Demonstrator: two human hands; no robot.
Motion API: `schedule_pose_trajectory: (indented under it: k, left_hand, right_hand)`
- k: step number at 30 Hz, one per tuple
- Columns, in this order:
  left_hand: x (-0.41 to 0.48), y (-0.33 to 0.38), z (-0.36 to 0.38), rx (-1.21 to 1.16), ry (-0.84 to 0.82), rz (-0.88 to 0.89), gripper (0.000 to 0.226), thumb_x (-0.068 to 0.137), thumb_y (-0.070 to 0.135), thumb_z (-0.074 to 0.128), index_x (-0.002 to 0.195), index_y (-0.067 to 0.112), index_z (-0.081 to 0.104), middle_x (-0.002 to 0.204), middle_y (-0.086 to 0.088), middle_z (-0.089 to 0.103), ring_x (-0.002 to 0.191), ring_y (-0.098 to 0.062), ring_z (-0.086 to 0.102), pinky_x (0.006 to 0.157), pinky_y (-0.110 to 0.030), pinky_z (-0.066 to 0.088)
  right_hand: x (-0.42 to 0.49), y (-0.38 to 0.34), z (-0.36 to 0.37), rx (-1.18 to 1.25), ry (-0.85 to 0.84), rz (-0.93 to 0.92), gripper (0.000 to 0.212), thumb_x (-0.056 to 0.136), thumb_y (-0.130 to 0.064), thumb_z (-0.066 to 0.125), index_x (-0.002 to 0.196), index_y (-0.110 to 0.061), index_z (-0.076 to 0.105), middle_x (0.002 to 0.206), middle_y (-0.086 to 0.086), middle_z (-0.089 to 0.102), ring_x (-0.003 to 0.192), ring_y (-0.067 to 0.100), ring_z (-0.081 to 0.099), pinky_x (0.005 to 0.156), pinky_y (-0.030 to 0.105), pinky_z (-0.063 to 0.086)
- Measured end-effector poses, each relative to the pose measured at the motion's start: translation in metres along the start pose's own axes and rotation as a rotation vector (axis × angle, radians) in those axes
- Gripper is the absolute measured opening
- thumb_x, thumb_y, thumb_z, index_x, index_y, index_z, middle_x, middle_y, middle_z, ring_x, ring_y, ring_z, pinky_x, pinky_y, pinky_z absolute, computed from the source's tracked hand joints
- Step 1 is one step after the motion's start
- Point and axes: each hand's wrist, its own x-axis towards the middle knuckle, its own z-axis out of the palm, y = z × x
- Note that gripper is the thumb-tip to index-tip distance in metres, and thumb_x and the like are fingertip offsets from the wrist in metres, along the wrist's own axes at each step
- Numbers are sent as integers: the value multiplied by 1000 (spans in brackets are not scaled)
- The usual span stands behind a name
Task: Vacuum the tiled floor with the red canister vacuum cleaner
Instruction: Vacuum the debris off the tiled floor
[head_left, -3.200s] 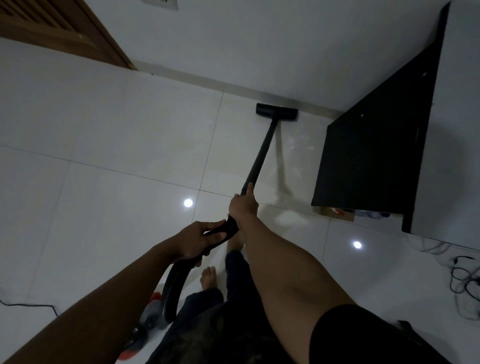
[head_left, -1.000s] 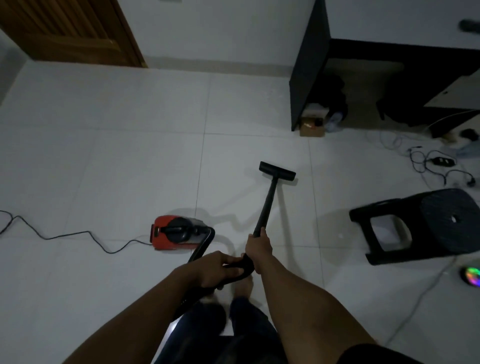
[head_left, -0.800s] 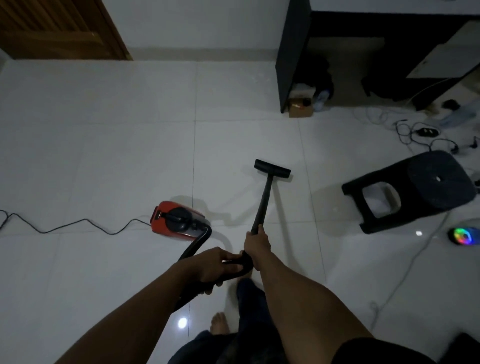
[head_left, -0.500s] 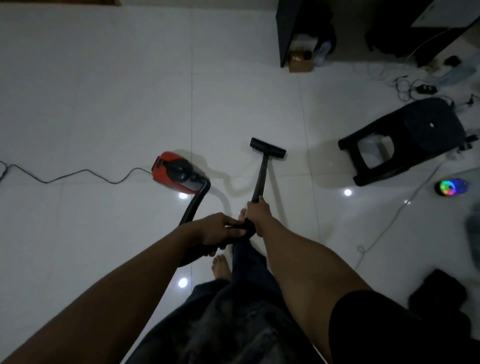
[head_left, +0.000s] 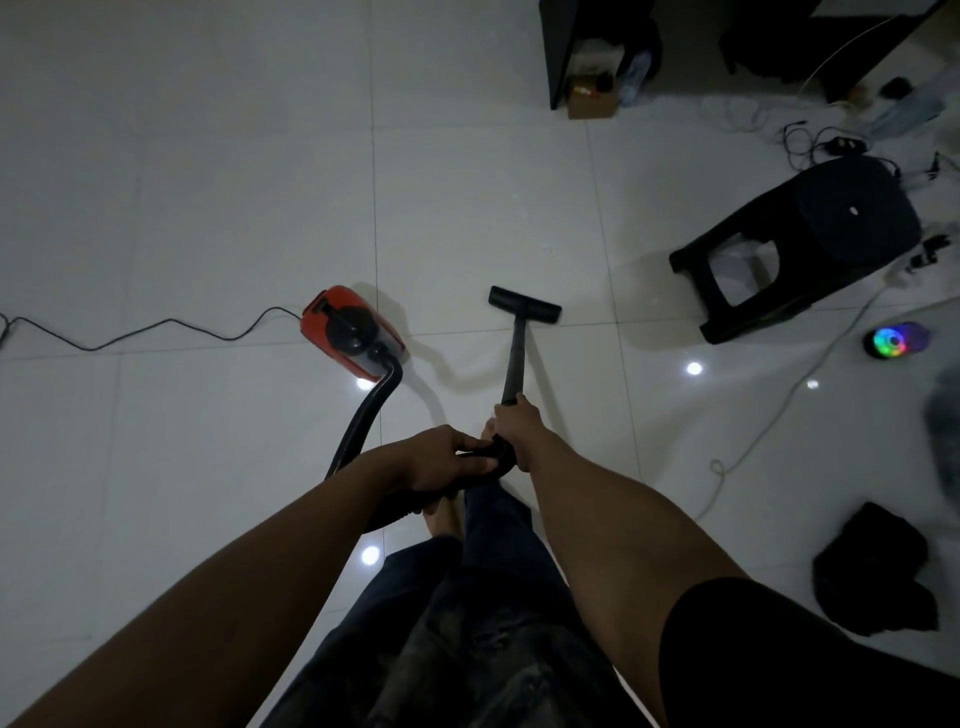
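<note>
Running straight forward from the grip, the wand (head_left: 514, 364) ends in the floor head (head_left: 524, 304) flat on the tiled floor (head_left: 208, 182) — the right hand (head_left: 514, 426) clamps its upper end, the left hand (head_left: 441, 460) grips the hose (head_left: 363, 421) just behind, the red canister vacuum cleaner (head_left: 348, 332) sits front-left

Canister (head_left: 350, 330) left of nozzle (head_left: 524, 304), stool (head_left: 800, 244) right

Both bare arms are stretching forward and down. The right grip (head_left: 515, 432) is curling round the vacuum wand (head_left: 514, 364); the left grip (head_left: 441, 460) is clasping that wand's bent rear end, just behind.
</note>
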Motion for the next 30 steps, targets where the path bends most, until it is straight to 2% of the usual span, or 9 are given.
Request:
schedule_pose_trajectory:
  k: [5,10,12,14,17,21,23,25,30]
  left_hand:
    - [17,11,2,-37,2,-20,52,98,48,56,146,31,48,77,-9,65,41,-11,58,45,-24,50]
    - [48,37,-4,-46,-27,-59,55,96,50,58,146,32,46,79,-10,67,44,-14,62,47,-26,52]
    - [67,50,-7,-46,-35,-76,58,95,52,59,147,32,45,76,-10,68,48,-18,64,47,-26,53]
    - [89,68,-11,-18,-29,-81,59,94,53,58,147,29,47,77,-3,69,56,-17,70,52,-25,56]
    - [119,99,-21,-24,-49,-94,56,94,56,57,144,30,51,90,-12,74,80,-35,74,74,-44,63]
    - [158,147,-38,-52,-83,-105,56,93,56,56,142,30,52,82,-13,72,76,-39,73,74,-50,62]
    - [175,167,-47,-96,-64,-107,56,94,54,57,143,29,51,73,-8,70,56,-30,70,59,-41,62]
    - [187,185,-55,-136,-38,-110,56,95,52,58,145,28,50,70,-8,68,46,-23,66,50,-34,58]
    - [210,217,-87,-125,5,-101,56,96,52,56,146,27,49,87,-12,74,72,-34,74,74,-50,62]
  right_hand:
    - [12,-6,-16,39,-28,-16,52,98,-14,46,148,-14,31,111,10,46,96,27,52,97,47,48]
    - [36,-19,-44,-134,-24,-10,58,94,-27,46,149,-22,29,123,10,48,125,37,50,107,52,41]
    - [50,-29,-59,-140,-16,24,58,95,-29,45,151,-26,28,127,14,55,120,36,55,105,52,42]
    - [64,-45,-75,-99,-19,80,59,98,-28,44,153,-34,22,114,14,59,99,32,60,99,52,48]
    - [87,-71,-102,-67,-35,113,60,100,-26,45,153,-37,20,104,13,56,83,28,57,85,48,57]
    - [116,-111,-146,-95,-60,116,54,101,-24,44,152,-31,26,104,14,55,70,25,56,51,30,51]
    - [130,-133,-162,-140,-63,99,59,101,-24,45,154,-33,21,111,15,60,74,26,59,58,34,56]
    - [144,-155,-174,-216,-61,74,62,101,-25,45,155,-31,17,117,18,60,85,29,61,79,45,58]
    - [165,-202,-189,-222,-41,47,55,101,-25,45,152,-27,28,121,18,59,90,30,61,88,47,56]
